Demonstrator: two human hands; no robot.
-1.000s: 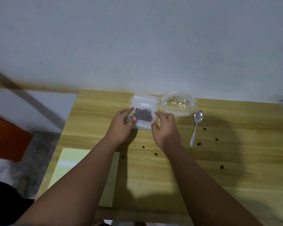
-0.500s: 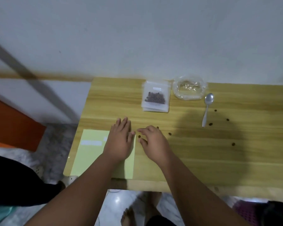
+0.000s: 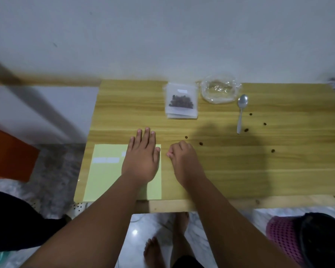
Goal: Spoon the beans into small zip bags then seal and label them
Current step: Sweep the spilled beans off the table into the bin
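A small zip bag of dark beans (image 3: 181,101) lies at the table's far side, on top of a thin stack of flat bags. To its right are a crumpled clear plastic bag (image 3: 219,89) and a metal spoon (image 3: 241,113). A pale yellow label sheet (image 3: 104,176) with a white label strip (image 3: 105,160) lies at the near left corner. My left hand (image 3: 141,157) rests flat on the sheet's right part, fingers straight. My right hand (image 3: 184,159) sits just right of the sheet with its fingers curled under; I see nothing in it.
Loose beans (image 3: 201,143) are scattered over the wooden table (image 3: 240,171), mostly right of my hands and near the spoon. The wall runs right behind the table. Below the near edge are bare feet on a tiled floor and a pink mesh basket (image 3: 282,236).
Both hands let go of the bean bag at the far side and drew back to the near left. The left hand has settled flat on the label sheet; the right hand's fingers have curled.
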